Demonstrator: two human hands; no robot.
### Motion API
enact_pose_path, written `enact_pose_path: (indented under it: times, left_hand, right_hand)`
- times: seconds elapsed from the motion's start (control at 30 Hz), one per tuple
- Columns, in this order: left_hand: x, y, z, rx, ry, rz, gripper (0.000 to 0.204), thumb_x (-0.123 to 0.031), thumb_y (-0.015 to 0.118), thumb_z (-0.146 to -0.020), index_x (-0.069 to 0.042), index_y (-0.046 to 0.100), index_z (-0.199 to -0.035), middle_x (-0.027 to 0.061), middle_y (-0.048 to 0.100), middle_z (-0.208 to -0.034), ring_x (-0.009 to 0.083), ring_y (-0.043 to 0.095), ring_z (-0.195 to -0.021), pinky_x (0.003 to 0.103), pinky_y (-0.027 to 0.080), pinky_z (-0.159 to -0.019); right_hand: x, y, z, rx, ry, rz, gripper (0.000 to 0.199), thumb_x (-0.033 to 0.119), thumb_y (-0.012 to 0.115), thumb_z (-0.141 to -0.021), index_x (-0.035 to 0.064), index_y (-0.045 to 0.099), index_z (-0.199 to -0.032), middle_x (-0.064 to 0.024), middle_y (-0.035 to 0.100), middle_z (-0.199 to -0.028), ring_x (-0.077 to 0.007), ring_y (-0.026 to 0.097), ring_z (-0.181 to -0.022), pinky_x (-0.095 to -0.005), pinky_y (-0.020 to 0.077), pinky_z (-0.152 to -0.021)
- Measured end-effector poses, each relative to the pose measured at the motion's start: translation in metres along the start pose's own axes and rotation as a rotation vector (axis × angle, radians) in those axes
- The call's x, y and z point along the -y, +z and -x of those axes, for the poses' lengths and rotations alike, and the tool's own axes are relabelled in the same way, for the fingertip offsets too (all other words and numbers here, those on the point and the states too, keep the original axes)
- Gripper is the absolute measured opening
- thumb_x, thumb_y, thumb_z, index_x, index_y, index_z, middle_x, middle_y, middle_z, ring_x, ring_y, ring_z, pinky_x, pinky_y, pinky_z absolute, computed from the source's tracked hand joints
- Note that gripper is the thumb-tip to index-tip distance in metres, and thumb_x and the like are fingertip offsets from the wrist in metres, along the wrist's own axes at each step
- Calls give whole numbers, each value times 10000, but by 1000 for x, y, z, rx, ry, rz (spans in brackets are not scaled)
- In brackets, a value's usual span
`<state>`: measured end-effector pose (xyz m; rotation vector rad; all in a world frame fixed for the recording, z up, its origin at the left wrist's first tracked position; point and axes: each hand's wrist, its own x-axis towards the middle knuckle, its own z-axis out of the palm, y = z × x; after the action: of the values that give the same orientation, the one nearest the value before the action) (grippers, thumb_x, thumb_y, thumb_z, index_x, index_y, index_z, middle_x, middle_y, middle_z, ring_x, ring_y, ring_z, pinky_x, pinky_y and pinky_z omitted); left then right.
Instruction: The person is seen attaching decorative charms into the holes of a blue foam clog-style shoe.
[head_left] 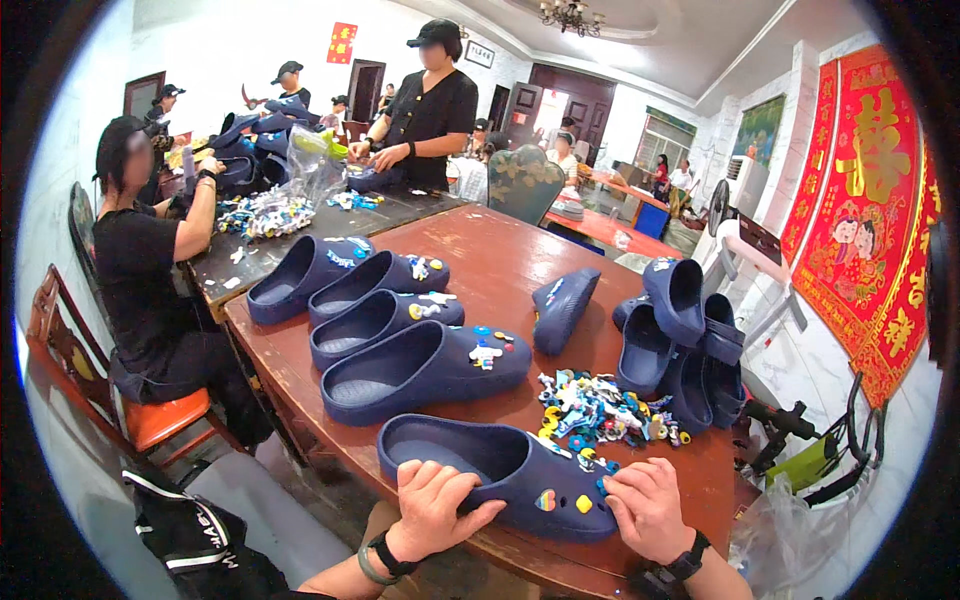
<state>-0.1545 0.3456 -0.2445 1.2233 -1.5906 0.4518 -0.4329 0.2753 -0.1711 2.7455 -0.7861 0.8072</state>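
A navy foam clog lies on its sole before me near the table's front edge, toe to the right. My left hand grips its near side at the opening, thumb along the outside. My right hand is closed at the toe, with fingertips on top beside a bit of blue; whether a charm is pinched there is partly hidden. The clog's upper carries several small charms, among them a rainbow heart and a yellow charm. Beyond the toe is a loose pile of colourful shoe charms.
Several charm-decorated navy clogs stand in a row at left. One clog lies on its side behind the charms; others are stacked at right. Co-workers work at a dark table beyond. A chair with dark bag is at lower left.
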Motion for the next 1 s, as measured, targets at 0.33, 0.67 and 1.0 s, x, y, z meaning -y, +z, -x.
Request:
enact_pose_path:
  times: [0.33,0.67,1.0]
  left_hand:
    - [1,-3,5,-27,-16,-2,343,-378,799,-718,-122,615,-851,4,534,-720,191,531,-688,351,349,-723]
    - [0,-2,7,-80,-14,50,357,-399,766,-768,-105,593,-876,22,523,-764,199,519,-717,339,368,-725]
    - [1,2,8,-89,-16,77,351,-391,762,-777,-103,589,-876,25,526,-766,199,515,-717,333,364,-722]
  right_hand:
    - [-5,7,2,27,-19,-13,329,166,806,-687,47,680,-966,-87,624,-996,-310,543,-1020,-440,421,-898]
    - [24,-12,-3,183,-225,295,255,109,564,-926,-62,622,-1106,-188,584,-1148,-367,517,-1150,-495,367,-1024]
    - [11,-10,14,182,49,-132,391,68,599,-903,-20,535,-1278,-209,506,-1309,-410,460,-1230,-470,363,-1044]
